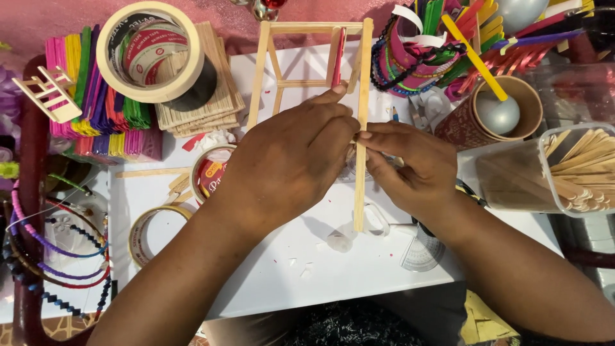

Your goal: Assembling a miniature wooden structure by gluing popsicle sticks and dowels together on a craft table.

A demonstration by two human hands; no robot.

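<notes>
Meanwhile, on a white table (269,282), the left hand (288,166) and right hand (410,170) meet at a craft-stick frame (307,64), fingers (378,136) closed in a pinch on its long right-hand stick. Light and thin, the glued wood looks fragile, best held near the joints. Tape rolls (150,51) and coloured sticks (102,96) crowd around.

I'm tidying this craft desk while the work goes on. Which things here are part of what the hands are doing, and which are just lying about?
In use:
- wooden stick frame, on the white board
- long stick of that frame, pinched by left hand and right hand

Lying about:
- tape rolls
- coloured stick stacks
- tub of plain sticks
- bead strings
- paper cup
- protractor
</notes>
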